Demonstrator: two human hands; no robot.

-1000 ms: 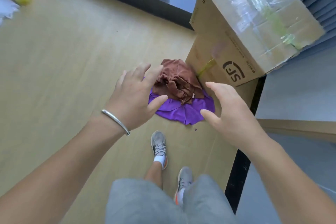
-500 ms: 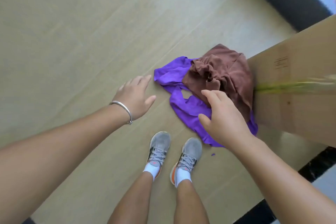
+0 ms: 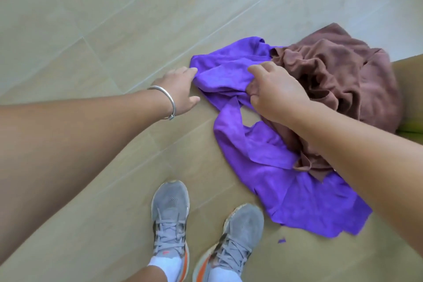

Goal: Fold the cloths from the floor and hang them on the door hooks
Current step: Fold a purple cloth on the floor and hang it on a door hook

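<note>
Down on the floor (image 3: 96,30), right hand (image 3: 274,91) pinches the purple cloth (image 3: 286,181) — left hand (image 3: 178,89) touches its edge, fingers straight; brown cloth (image 3: 343,75) partly hidden.

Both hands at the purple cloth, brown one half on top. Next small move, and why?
Probably lift the purple cloth clear: the right hand pinches a fold, the left hand touches its edge, and the brown cloth overlaps its far side, so it should slide off.
</note>
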